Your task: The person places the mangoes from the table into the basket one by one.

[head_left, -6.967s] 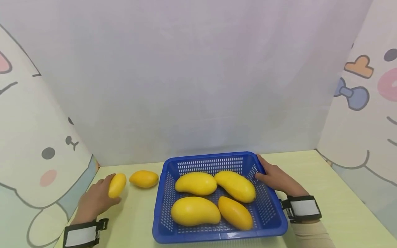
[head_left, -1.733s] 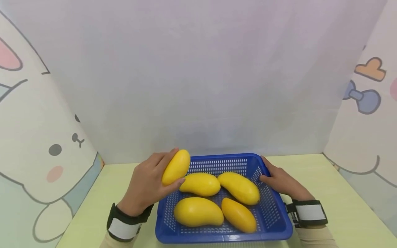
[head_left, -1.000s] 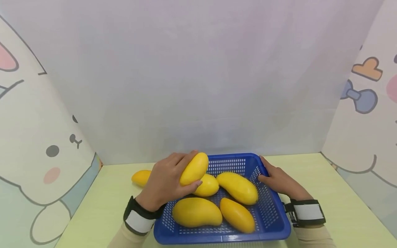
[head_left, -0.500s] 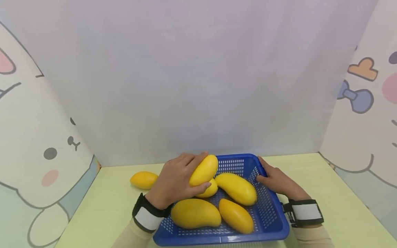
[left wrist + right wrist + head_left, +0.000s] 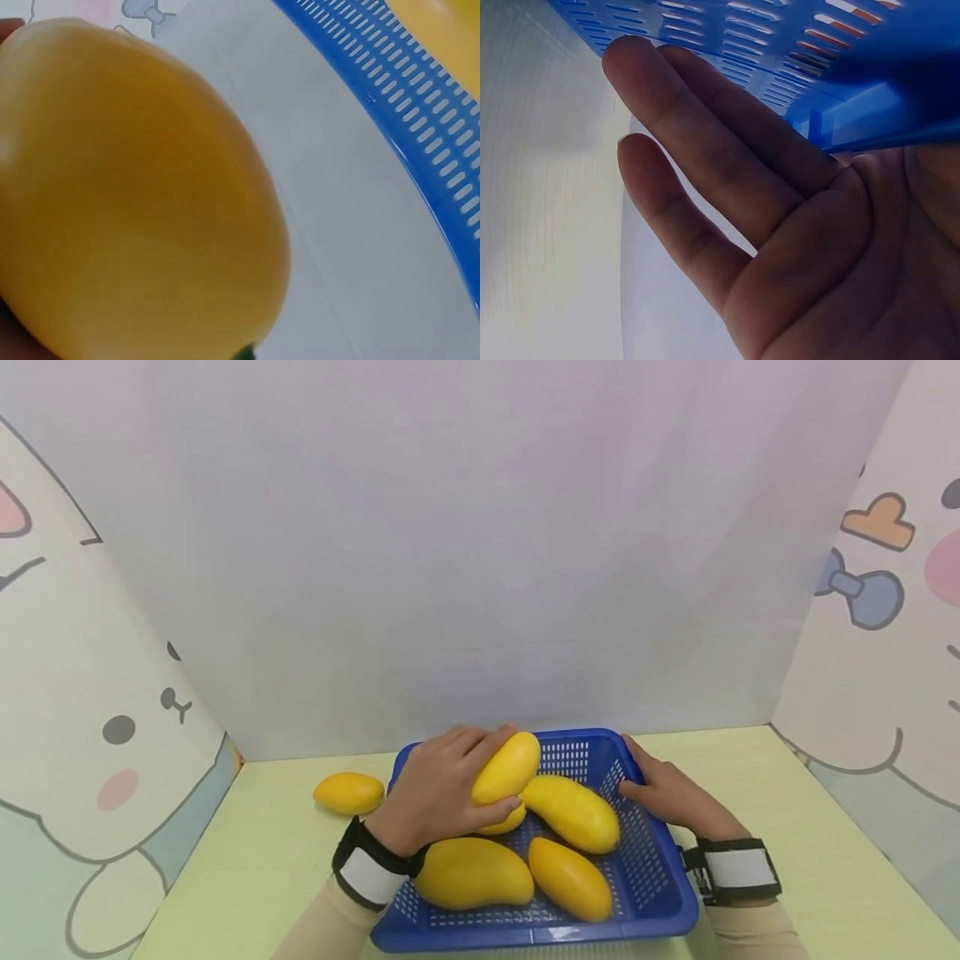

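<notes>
My left hand [image 5: 435, 789] grips a yellow mango [image 5: 506, 768], thumb on the near side and fingers on the far side, above the back left of the blue basket [image 5: 540, 935]. That same mango [image 5: 142, 195] fills much of the left wrist view. Under the hand, another mango [image 5: 502, 821] is mostly hidden. More mangoes lie in the basket: a yellow one [image 5: 573, 814] at the back right, a large one [image 5: 474, 873] in front and an orange one [image 5: 572, 878]. My right hand [image 5: 671, 793] holds the basket's right rim, thumb inside, fingers [image 5: 705, 142] outside against the slotted wall.
An orange-yellow mango [image 5: 348, 793] lies on the pale yellow table [image 5: 247, 860], left of the basket. Behind stands a plain whitish back wall [image 5: 480, 568]. Side panels with cartoon drawings [image 5: 82, 693] bound the table left and right.
My left hand has carried the mango from the table's left side rightward over the basket, slowing in the latest frames. My right hand stays on the rim, and the basket mangoes stay put.
</notes>
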`<state>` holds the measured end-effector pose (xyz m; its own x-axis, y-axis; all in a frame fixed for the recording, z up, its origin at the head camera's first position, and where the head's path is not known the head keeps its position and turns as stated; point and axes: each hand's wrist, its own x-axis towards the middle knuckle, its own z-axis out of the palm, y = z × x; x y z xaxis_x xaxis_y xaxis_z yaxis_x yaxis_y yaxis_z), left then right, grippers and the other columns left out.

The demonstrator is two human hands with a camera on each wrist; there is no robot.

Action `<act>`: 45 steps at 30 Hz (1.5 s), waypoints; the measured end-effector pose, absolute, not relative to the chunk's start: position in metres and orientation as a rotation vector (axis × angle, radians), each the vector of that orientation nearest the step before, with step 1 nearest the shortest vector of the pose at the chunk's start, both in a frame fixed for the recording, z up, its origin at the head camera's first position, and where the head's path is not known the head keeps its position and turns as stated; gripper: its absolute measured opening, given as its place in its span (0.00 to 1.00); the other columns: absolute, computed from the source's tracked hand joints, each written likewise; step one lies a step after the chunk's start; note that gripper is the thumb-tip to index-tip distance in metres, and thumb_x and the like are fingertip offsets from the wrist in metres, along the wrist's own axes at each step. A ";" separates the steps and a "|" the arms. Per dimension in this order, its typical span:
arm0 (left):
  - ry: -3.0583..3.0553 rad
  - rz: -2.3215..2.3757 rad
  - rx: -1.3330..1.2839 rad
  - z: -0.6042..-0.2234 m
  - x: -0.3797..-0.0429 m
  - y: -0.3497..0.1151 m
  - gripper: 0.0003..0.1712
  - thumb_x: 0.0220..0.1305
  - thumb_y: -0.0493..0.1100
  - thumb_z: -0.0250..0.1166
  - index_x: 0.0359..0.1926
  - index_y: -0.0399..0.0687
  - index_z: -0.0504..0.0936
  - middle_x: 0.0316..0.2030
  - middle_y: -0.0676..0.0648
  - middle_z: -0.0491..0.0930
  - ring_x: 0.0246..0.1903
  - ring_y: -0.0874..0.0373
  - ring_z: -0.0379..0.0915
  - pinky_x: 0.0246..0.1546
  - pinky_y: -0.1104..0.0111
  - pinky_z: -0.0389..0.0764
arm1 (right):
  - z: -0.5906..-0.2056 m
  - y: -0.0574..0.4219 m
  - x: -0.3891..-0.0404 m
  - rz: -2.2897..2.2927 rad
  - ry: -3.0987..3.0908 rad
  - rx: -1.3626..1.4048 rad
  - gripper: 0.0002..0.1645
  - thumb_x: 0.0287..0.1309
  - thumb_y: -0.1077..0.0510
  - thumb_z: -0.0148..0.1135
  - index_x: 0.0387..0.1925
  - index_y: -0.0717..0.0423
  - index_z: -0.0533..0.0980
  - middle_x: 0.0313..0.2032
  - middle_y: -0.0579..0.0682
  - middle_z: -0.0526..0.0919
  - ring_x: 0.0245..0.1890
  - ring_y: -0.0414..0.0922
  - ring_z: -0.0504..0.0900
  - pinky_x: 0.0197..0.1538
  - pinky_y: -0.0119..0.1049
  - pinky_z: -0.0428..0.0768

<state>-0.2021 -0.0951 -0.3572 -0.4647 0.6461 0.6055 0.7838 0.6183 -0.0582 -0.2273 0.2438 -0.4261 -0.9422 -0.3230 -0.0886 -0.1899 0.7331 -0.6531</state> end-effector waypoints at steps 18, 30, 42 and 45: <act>-2.259 -0.256 -1.173 -0.352 -0.212 -0.080 0.41 0.58 0.71 0.50 0.66 0.55 0.64 0.45 0.51 0.77 0.42 0.59 0.72 0.34 0.69 0.77 | -0.427 0.246 -0.229 -0.985 2.766 -0.453 0.47 0.61 0.52 0.52 0.71 0.63 0.37 0.59 0.74 0.63 0.36 0.50 0.76 0.34 0.40 0.79; -2.279 -0.195 -1.248 -0.348 -0.217 -0.063 0.42 0.59 0.71 0.48 0.68 0.55 0.61 0.46 0.52 0.77 0.42 0.60 0.71 0.35 0.70 0.75 | -0.429 0.247 -0.227 -0.989 2.761 -0.441 0.48 0.61 0.52 0.52 0.70 0.64 0.37 0.59 0.73 0.64 0.37 0.49 0.76 0.35 0.40 0.79; -2.297 -0.121 -1.296 -0.351 -0.228 -0.045 0.41 0.59 0.72 0.46 0.67 0.55 0.61 0.46 0.54 0.76 0.40 0.62 0.69 0.30 0.74 0.73 | -0.428 0.247 -0.227 -0.982 2.775 -0.453 0.47 0.62 0.52 0.52 0.70 0.64 0.38 0.59 0.72 0.64 0.41 0.51 0.75 0.38 0.42 0.79; -2.297 -0.108 -1.304 -0.354 -0.231 -0.043 0.42 0.59 0.72 0.47 0.67 0.54 0.62 0.46 0.53 0.76 0.41 0.62 0.69 0.31 0.74 0.73 | -0.428 0.246 -0.226 -0.996 2.774 -0.461 0.47 0.61 0.53 0.53 0.70 0.65 0.39 0.58 0.72 0.66 0.39 0.50 0.75 0.37 0.41 0.79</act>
